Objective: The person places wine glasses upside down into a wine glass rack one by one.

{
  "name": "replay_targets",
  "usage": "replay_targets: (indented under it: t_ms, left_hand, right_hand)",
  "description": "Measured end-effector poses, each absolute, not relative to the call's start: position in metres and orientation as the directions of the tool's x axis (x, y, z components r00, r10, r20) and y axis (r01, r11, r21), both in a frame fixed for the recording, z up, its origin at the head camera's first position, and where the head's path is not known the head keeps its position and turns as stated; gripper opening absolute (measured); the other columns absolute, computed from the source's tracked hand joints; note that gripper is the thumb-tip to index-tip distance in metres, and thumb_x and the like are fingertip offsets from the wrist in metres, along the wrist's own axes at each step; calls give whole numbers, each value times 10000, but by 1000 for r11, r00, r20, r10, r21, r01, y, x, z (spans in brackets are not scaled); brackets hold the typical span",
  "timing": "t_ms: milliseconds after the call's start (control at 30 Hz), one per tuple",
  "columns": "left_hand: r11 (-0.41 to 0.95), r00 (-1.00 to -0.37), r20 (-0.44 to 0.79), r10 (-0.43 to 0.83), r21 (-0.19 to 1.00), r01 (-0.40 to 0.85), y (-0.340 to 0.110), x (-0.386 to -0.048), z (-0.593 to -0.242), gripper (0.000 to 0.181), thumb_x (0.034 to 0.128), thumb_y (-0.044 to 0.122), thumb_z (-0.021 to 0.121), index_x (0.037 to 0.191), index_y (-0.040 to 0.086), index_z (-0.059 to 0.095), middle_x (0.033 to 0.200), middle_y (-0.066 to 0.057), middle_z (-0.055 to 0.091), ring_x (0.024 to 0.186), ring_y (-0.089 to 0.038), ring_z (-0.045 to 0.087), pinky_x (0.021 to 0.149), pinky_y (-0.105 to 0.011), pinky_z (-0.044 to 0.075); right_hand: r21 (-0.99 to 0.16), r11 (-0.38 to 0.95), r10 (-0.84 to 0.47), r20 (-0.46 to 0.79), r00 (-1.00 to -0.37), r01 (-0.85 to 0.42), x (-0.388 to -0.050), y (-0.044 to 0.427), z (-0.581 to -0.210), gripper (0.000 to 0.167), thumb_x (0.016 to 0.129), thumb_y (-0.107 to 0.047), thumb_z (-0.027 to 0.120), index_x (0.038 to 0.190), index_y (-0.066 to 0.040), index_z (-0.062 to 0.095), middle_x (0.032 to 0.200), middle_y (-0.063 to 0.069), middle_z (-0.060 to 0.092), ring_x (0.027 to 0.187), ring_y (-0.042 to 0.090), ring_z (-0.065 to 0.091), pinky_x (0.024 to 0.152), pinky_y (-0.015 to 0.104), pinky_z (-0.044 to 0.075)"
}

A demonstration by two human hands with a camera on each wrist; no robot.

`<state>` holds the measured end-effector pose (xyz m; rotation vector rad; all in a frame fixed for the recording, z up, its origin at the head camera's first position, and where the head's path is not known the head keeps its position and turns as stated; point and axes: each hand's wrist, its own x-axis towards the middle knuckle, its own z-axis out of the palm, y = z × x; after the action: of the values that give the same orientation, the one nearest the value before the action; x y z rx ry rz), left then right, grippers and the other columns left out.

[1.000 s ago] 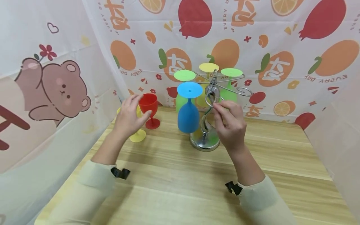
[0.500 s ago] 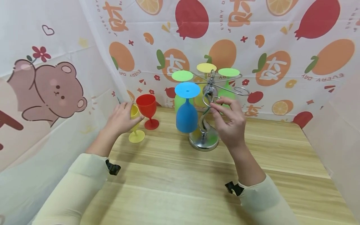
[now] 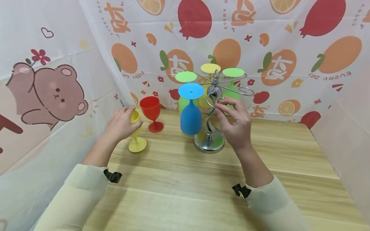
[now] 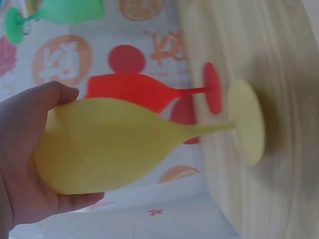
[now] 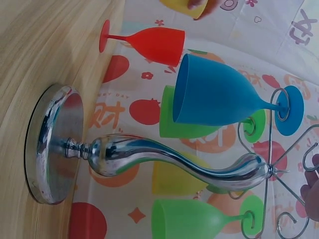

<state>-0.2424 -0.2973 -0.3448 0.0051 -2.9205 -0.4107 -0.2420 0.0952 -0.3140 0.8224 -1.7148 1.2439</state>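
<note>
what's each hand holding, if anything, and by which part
The left hand holds a yellow goblet by its bowl, near the rim; the right hand pinches the metal rack by a curled wire end.

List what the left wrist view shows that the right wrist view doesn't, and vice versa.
Left wrist only: the stem and foot of the yellow goblet in the left hand. Right wrist only: the chrome stand's curved post and round base, an upside-down yellow goblet hanging behind the post, and part of the right hand. Both: part of the held goblet's bowl, the red goblet, a green goblet and the wooden table.
</note>
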Motion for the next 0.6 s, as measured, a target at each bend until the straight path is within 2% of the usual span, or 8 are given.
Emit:
replay_targets:
  t_ms: [167,367,500,600]
  left_hand:
    - [954,-984,177,-9,295,45,-292,-224,-333,663,931,488,557,1440,78,445,1381,-259,485,1231,-462,433,950,-683,397]
    - [932,-995,76,64,352,87,-276,-208,-327,657,966,561,468,1450,117,461,1343,-212,567,1171,-406,535,896,-608,461]
    - [882,-993,9,120,458,111,-262,-200,-331,583,1005,532,397,1465,179,453,1358,-176,561,1172,-379,533,906,-579,472]
    - [819,-987,-19,158,561,120,-252,-198,-342,511,1019,499,392,1447,229,467,1295,-145,569,1090,-337,543,816,-471,512]
  right_hand:
    - [-420,288,-19,896,-444,-860,-241,96,-313,160,874,-37,722,1025,1,759,1124,130,673,1176,241,594,1011,360,493]
    - [-420,294,-17,896,-444,-859,-240,100,-312,174,866,-30,730,1033,14,751,1154,131,680,1182,223,606,993,375,509]
    - [-411,307,-12,900,-435,-858,-239,103,-312,181,857,-29,740,1032,12,753,1150,127,690,1171,223,617,1001,320,504]
    - [-403,313,1,906,-424,-860,-238,105,-313,181,851,-16,741,1030,7,756,1140,128,697,1158,230,622,1011,318,495]
